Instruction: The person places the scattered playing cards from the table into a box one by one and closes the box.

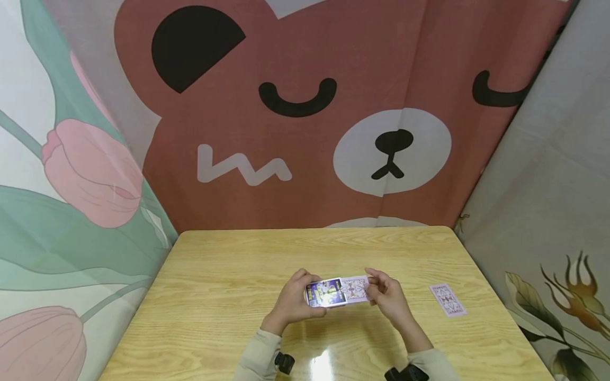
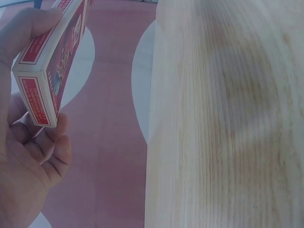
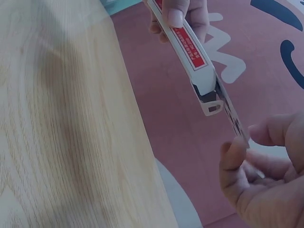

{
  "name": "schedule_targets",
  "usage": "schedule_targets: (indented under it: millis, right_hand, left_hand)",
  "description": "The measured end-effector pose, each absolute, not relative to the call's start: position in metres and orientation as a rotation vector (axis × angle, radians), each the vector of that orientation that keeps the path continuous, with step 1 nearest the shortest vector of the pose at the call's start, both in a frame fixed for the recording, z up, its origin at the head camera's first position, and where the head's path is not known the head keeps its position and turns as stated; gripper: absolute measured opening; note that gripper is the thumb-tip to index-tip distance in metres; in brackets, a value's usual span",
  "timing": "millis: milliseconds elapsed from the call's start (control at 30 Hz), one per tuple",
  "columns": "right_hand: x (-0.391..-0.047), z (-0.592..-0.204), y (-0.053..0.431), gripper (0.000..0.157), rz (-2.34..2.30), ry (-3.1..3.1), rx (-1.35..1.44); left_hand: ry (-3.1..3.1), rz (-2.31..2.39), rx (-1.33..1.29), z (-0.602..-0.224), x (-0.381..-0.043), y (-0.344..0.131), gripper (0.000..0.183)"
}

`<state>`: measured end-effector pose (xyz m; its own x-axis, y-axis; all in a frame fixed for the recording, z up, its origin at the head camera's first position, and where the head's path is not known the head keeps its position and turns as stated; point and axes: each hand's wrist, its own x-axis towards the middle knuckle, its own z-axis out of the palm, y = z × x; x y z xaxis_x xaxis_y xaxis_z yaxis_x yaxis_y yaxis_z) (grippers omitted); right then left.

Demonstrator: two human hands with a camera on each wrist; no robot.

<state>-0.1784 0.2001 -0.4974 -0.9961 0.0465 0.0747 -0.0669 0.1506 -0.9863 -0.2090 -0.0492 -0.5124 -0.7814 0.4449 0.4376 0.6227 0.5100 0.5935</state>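
Observation:
My left hand (image 1: 294, 299) grips a playing card box (image 1: 326, 293) by its left end, thumb along one narrow side and fingers on the other. In the left wrist view the box (image 2: 40, 71) shows red-and-white printed edges. A playing card (image 1: 355, 289) with a patterned back sticks partway out of the box's right end. Its outer end is pinched between the thumb and fingers of my right hand (image 1: 388, 296). The right wrist view shows an open flap (image 3: 212, 108) at the box end beside the card (image 3: 232, 116). Whether more than one card is pinched, I cannot tell.
Another playing card (image 1: 448, 300) lies patterned side up on the wooden table (image 1: 214, 264), right of my right hand. A printed bear curtain (image 1: 295, 137) hangs behind the table's far edge. Further fabric hangs at both sides.

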Motion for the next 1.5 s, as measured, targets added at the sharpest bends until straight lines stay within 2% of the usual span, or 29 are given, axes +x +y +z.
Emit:
schedule_targets:
  millis: [300, 1033, 1133, 1333, 1500]
  right_hand:
    - [-0.176, -0.497, 0.205, 0.030, 2.004, -2.316, -0.001]
    - [-0.182, -0.498, 0.183, 0.033, 2.091, -2.319, 0.086]
    - [-0.181, -0.498, 0.187, 0.037, 2.042, -2.366, 0.172]
    - [-0.183, -0.503, 0.202, 0.056, 1.909, -2.565, 0.532]
    - [-0.186, -0.506, 0.209, 0.058, 1.892, -2.621, 0.650]
  left_hand:
    - [-2.542, -1.117, -0.904, -0.512, -0.209, -0.049, 0.061]
    - [-2.501, -1.090, -0.946, -0.515, -0.210, -0.048, 0.062]
    - [-2.496, -1.088, -0.947, -0.515, -0.211, -0.048, 0.062]
    - [-2.484, -1.093, -0.954, -0.515, -0.211, -0.049, 0.062]
    - [-2.490, -1.091, -0.961, -0.516, -0.211, -0.050, 0.062]
